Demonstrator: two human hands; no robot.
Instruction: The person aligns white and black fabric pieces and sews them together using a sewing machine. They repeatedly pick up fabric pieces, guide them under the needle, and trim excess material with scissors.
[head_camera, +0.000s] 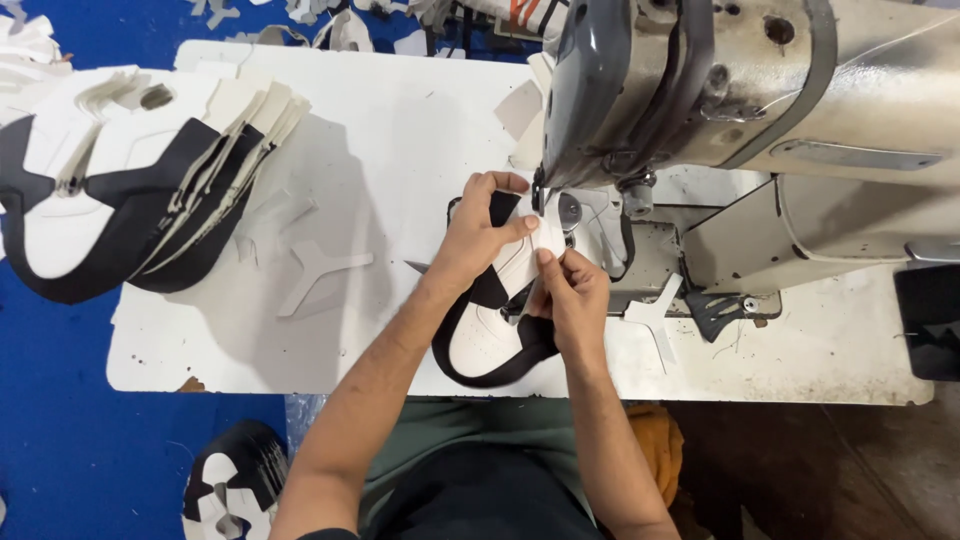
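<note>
Now, piece: black-and-white shoe upper (490, 335) is lying on the desk (400, 150), its front edge just under the sewing machine (700, 90) head.
Handling: likely light, floppy, layered; best pinched at the flat edges.
Left hand (478, 235): pressing down, fingers closing over the upper's far edge.
Right hand (572, 295): pinching its white panel beside the needle.

Black-and-white shoe upper (490, 340), white table (400, 130), blue floor (60, 430).
</note>
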